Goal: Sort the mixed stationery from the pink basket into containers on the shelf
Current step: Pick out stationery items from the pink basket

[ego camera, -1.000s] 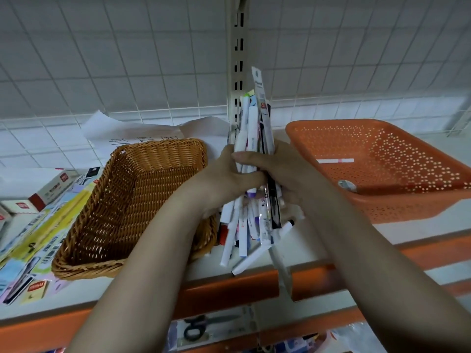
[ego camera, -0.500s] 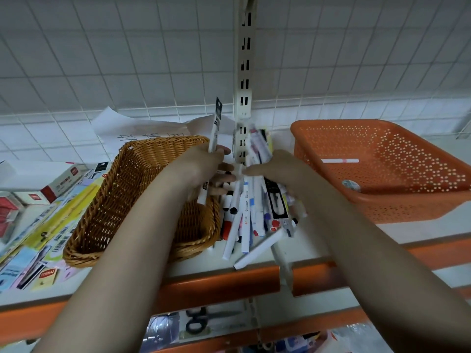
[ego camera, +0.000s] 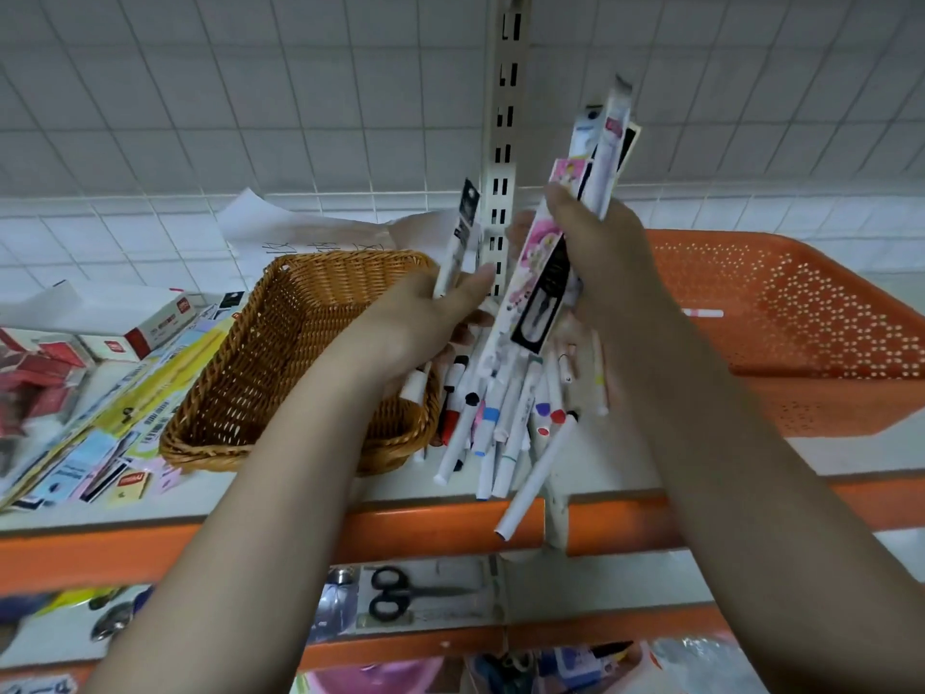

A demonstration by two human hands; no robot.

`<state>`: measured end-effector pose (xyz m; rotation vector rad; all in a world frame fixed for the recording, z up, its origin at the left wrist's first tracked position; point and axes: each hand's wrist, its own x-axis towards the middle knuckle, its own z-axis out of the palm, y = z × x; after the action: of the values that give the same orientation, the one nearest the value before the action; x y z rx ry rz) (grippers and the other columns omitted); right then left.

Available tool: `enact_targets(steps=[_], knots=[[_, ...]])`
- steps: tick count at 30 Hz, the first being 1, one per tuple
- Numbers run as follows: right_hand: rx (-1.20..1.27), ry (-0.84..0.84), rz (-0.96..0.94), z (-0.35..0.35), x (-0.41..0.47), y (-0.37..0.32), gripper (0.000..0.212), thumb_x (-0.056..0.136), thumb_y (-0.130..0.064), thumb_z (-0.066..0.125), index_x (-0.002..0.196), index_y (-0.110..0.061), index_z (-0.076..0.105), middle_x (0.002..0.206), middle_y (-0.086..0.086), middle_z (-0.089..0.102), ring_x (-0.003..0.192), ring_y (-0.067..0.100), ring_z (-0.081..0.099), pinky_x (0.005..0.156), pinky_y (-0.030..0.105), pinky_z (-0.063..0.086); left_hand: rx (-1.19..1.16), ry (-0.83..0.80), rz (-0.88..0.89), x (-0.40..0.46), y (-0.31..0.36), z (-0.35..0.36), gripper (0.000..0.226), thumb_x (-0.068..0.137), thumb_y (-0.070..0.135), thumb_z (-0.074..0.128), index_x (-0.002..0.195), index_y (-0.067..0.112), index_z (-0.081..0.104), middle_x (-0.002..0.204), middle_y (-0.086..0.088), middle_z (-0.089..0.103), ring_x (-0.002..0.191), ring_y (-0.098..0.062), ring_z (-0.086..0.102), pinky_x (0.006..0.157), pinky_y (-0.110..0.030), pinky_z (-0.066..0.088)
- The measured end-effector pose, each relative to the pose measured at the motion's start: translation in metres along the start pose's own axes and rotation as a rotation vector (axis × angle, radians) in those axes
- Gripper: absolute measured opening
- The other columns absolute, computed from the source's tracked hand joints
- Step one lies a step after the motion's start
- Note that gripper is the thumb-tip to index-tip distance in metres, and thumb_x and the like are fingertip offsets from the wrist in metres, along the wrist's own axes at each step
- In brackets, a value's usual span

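Observation:
My left hand [ego camera: 425,318] grips a single white pen with a black label [ego camera: 458,242], upright, above the right corner of the wicker basket [ego camera: 250,363]. My right hand [ego camera: 600,263] holds a bundle of packaged pens [ego camera: 565,232], lifted and tilted up to the right, just left of the orange plastic basket [ego camera: 801,343]. Between the two baskets, several white markers and pens [ego camera: 505,418] lie in a loose pile on the white shelf; one sticks out over the shelf's orange front edge [ego camera: 440,533]. The pink basket is not clearly in view.
A single pen [ego camera: 703,313] lies in the orange basket. Boxes and flat stationery packs [ego camera: 100,373] cover the shelf's left part. A slotted upright post [ego camera: 503,142] rises behind the hands. Packaged scissors [ego camera: 410,593] hang on the lower shelf.
My right hand has lifted a bundle of packaged pens up out of the pile and tilted it right. My left hand still holds its single pen, now slightly higher.

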<state>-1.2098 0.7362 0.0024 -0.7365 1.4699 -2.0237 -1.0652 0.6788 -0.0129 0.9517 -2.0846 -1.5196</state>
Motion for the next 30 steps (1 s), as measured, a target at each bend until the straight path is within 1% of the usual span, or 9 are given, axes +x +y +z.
enact_targets(steps=[3, 5, 7, 10, 13, 17, 21, 26, 30], knots=[[0.276, -0.017, 0.061, 0.019, 0.0, -0.003, 0.032, 0.096, -0.019, 0.054, 0.121, 0.001, 0.052, 0.08, 0.008, 0.071, 0.068, 0.016, 0.071, 0.06, 0.03, 0.058, 0.117, -0.02, 0.05, -0.008, 0.0, 0.005, 0.035, 0.079, 0.061, 0.055, 0.087, 0.027, 0.059, 0.088, 0.002, 0.069, 0.084, -0.017, 0.064, 0.081, -0.03, 0.053], [0.224, 0.014, 0.11, 0.024, -0.004, 0.002, 0.033, 0.095, -0.025, 0.056, 0.118, -0.001, 0.056, 0.088, 0.009, 0.072, 0.07, 0.016, 0.071, 0.066, 0.032, 0.059, 0.162, -0.043, 0.079, -0.013, 0.0, 0.005, 0.03, 0.08, 0.057, 0.057, 0.083, 0.027, 0.058, 0.07, 0.013, 0.067, 0.07, 0.0, 0.063, 0.066, -0.016, 0.048], [0.038, -0.03, 0.142, 0.024, -0.015, 0.007, 0.032, 0.094, -0.034, 0.056, 0.11, -0.007, 0.062, 0.092, 0.005, 0.072, 0.072, 0.013, 0.071, 0.069, 0.028, 0.058, 0.179, -0.142, 0.105, -0.019, -0.001, 0.004, 0.048, 0.073, 0.065, 0.062, 0.096, 0.023, 0.063, 0.079, 0.009, 0.072, 0.079, -0.001, 0.066, 0.077, -0.017, 0.046], [-0.067, -0.185, 0.152, 0.025, -0.03, 0.009, 0.026, 0.096, -0.038, 0.05, 0.1, -0.016, 0.064, 0.09, -0.002, 0.07, 0.073, 0.005, 0.066, 0.061, 0.02, 0.053, 0.062, -0.205, 0.076, -0.027, 0.001, 0.005, 0.085, 0.055, 0.073, 0.068, 0.116, 0.014, 0.06, 0.103, -0.013, 0.068, 0.104, -0.03, 0.06, 0.103, -0.055, 0.04], [-0.329, -0.293, 0.126, 0.022, -0.041, 0.007, 0.04, 0.096, -0.051, 0.039, 0.112, -0.02, 0.059, 0.092, -0.003, 0.064, 0.082, 0.008, 0.061, 0.071, 0.022, 0.047, 0.035, -0.247, 0.11, -0.026, 0.003, 0.009, 0.061, 0.069, 0.057, 0.064, 0.109, 0.011, 0.062, 0.105, -0.011, 0.071, 0.106, -0.029, 0.064, 0.101, -0.052, 0.043], [-0.456, -0.477, 0.338, 0.001, -0.047, 0.005, 0.078, 0.084, -0.067, 0.043, 0.129, -0.005, 0.051, 0.125, 0.027, 0.057, 0.11, 0.046, 0.057, 0.094, 0.044, 0.047, -0.011, -0.22, 0.101, -0.029, -0.001, 0.014, 0.054, 0.072, 0.045, 0.073, 0.107, 0.005, 0.064, 0.107, -0.026, 0.065, 0.095, -0.029, 0.062, 0.091, -0.038, 0.045], [-0.411, -0.603, 0.445, -0.013, -0.042, -0.004, 0.07, 0.081, -0.071, 0.04, 0.127, -0.021, 0.055, 0.117, 0.003, 0.065, 0.095, 0.019, 0.067, 0.087, 0.047, 0.053, -0.138, -0.151, 0.049, -0.028, -0.007, 0.018, 0.006, 0.083, 0.014, 0.066, 0.085, 0.007, 0.068, 0.073, -0.005, 0.071, 0.07, -0.013, 0.068, 0.063, -0.019, 0.052], [-1.063, -0.609, -0.075, -0.049, -0.074, 0.014, 0.056, 0.085, -0.05, 0.057, 0.135, -0.028, 0.044, 0.125, -0.01, 0.05, 0.093, -0.002, 0.055, 0.083, 0.022, 0.047, -0.318, 0.089, -0.135, -0.027, -0.006, 0.004, 0.007, 0.084, 0.011, 0.061, 0.078, 0.009, 0.063, 0.052, -0.001, 0.061, 0.045, -0.013, 0.058, 0.048, -0.02, 0.048], [-1.229, -0.764, -0.07, -0.068, -0.091, 0.055, 0.035, 0.083, -0.035, 0.069, 0.116, -0.028, 0.063, 0.096, -0.017, 0.043, 0.075, -0.004, 0.046, 0.066, 0.008, 0.034, -0.186, 0.088, -0.122, -0.029, -0.016, -0.012, 0.016, 0.084, 0.012, 0.059, 0.068, 0.011, 0.06, 0.05, 0.002, 0.059, 0.048, -0.015, 0.056, 0.053, -0.021, 0.045]])
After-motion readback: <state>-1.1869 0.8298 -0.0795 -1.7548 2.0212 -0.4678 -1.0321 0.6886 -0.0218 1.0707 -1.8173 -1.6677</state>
